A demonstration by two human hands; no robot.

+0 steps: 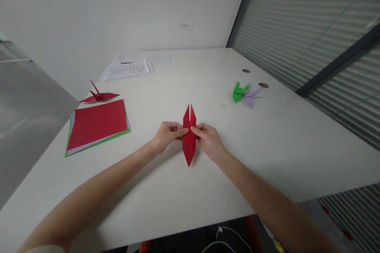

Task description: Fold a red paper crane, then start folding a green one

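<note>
A folded red origami paper (189,148) is held upright in line with my body over the middle of the table. It is a long diamond shape, with two narrow points split apart at the far end and one point towards me. My left hand (168,134) pinches its left edge, thumb on top. On the opposite edge, my right hand (208,137) pinches it the same way, its thumb close to the other thumb. The fingers under the paper are partly hidden.
A stack of red, lilac and green paper sheets (99,124) lies at the left, with a red paper crane (99,96) behind it. Green (239,93) and lilac (249,97) paper cranes touch at the right. Printed sheets (127,70) lie at the back of the white table (190,201).
</note>
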